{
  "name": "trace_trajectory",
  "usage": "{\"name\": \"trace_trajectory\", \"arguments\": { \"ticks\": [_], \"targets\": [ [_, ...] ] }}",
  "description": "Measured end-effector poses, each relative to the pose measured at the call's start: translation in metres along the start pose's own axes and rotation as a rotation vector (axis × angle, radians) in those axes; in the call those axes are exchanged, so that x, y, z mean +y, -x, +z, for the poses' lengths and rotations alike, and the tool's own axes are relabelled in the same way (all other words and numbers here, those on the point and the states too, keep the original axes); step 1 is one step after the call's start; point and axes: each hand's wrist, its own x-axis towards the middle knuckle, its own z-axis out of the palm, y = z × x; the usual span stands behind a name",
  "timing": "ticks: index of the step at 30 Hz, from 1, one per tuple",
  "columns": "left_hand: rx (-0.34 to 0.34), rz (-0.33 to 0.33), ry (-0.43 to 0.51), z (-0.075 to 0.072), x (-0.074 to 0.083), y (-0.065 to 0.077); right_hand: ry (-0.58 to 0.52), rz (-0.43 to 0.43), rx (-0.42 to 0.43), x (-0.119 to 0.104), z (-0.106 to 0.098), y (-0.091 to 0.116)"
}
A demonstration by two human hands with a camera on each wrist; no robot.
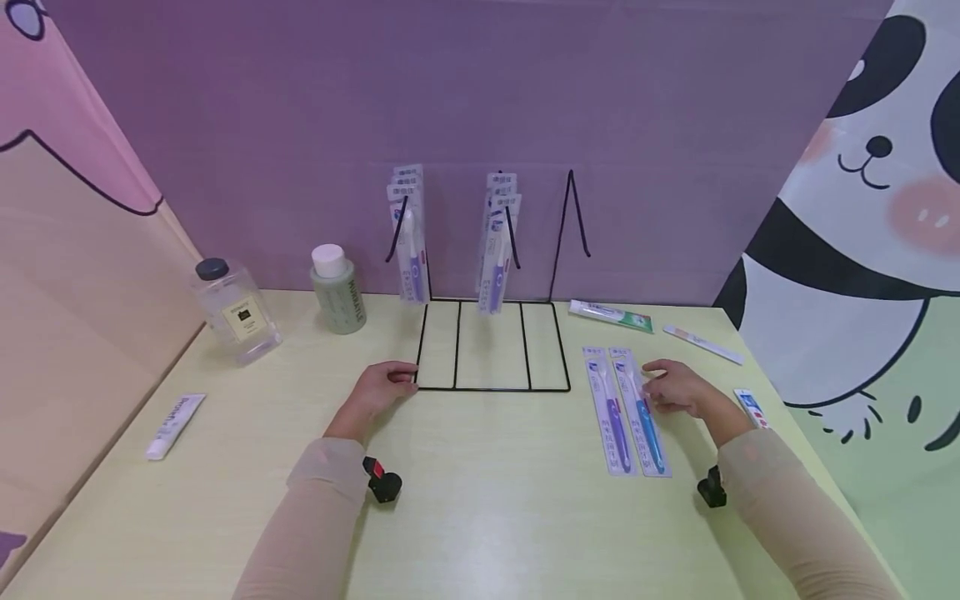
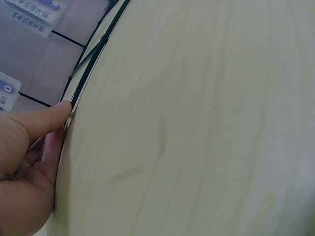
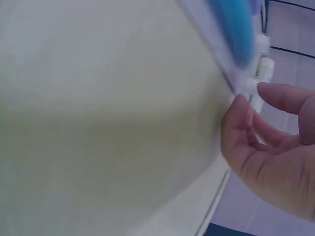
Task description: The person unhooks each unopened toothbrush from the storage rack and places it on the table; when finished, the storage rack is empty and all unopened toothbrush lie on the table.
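Note:
A black wire rack stands on the table with packaged toothbrushes on two of its hooks: a left bunch and a middle bunch. The third hook, on the right, bears nothing. My left hand pinches the rack's front left corner between thumb and fingers, as the left wrist view also shows. Two packaged toothbrushes lie side by side right of the rack, a purple one and a blue one. At the blue one's right edge is my right hand, thumb and fingers apart in the right wrist view.
Behind the right hand lie a green-white toothpaste tube and a thin white packet. A small blue-white tube is partly behind the right wrist. Left are a clear bottle, a green bottle and a white tube.

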Motion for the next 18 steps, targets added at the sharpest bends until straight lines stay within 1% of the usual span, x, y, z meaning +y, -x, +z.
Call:
{"name": "trace_trajectory", "arguments": {
  "ticks": [2,4,6,9,13,18],
  "targets": [
    [-0.001,0.001,0.000,0.000,0.000,0.000,0.051,-0.027,0.020,-0.006,0.000,0.000],
    [-0.001,-0.001,-0.007,-0.001,0.000,0.000,0.090,-0.076,0.035,-0.014,0.002,0.000],
    [0.002,-0.010,-0.006,0.000,0.000,0.000,0.112,-0.145,0.051,-0.025,0.007,-0.001],
    [0.001,-0.011,0.000,0.000,0.000,0.001,0.115,-0.282,0.075,-0.045,0.020,-0.003],
    [0.002,-0.011,0.004,0.001,0.000,0.001,0.032,-0.469,0.129,-0.075,0.046,-0.010],
    [-0.001,-0.001,-0.002,0.000,-0.002,-0.002,-0.119,-0.645,0.197,-0.115,0.078,-0.024]
  ]
}}
